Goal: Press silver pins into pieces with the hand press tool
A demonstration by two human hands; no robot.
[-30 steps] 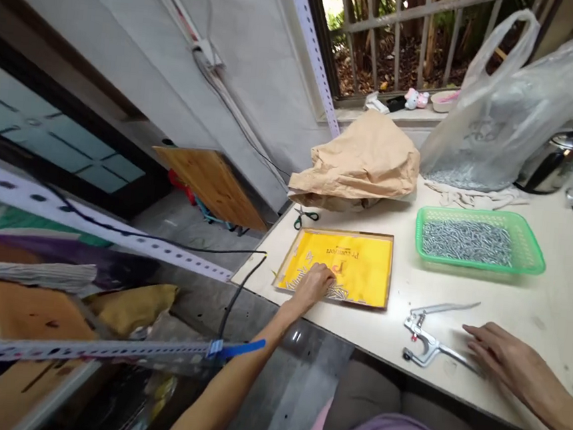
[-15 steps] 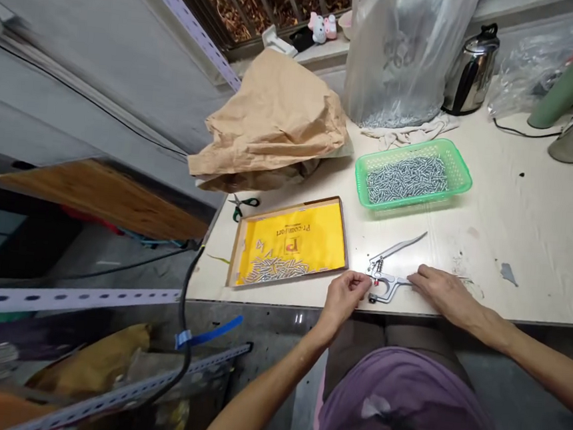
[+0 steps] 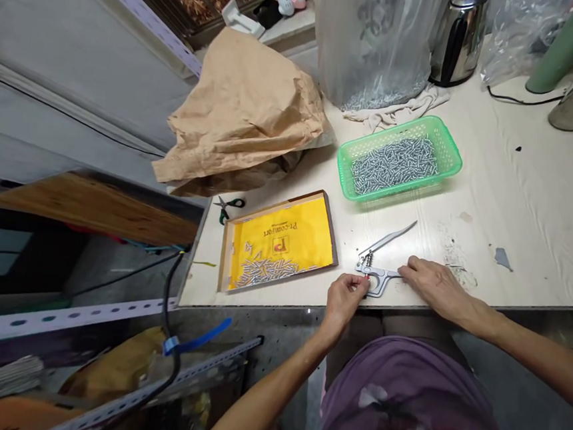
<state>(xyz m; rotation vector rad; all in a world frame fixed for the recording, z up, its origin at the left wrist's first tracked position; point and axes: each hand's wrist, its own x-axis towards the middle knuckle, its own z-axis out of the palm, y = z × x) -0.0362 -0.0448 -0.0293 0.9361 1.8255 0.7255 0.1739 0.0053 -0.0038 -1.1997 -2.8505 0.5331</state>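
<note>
Hand pliers point(image 3: 384, 274), snap-press in look, lie on the table near its front edge. Their long grey lever is raised and a spring shows at the joint. My left hand point(image 3: 344, 300) is closed in a pinch at the jaw, by a small red part; whatever is between the fingertips is too small to make out. With its fingers closed, my right hand point(image 3: 437, 287) grips the end of the pliers' lower handle. Left of them, a shallow cardboard tray point(image 3: 336, 245) with a yellow lining holds a heap of small metal pins point(image 3: 267, 272).
Behind the pliers stands a green basket point(image 3: 398, 190) full of small metal pieces. Scissors point(image 3: 227, 208) lie beside the tray. Farther back are a crumpled brown paper bag point(image 3: 248, 114), a large clear plastic bag point(image 3: 376, 42) and a metal kettle point(image 3: 459, 39).
The view has shifted slightly. My left fingers have come closer in at the pliers' jaw, and the black knob seen there before is now covered. My right hand keeps its grip.
</note>
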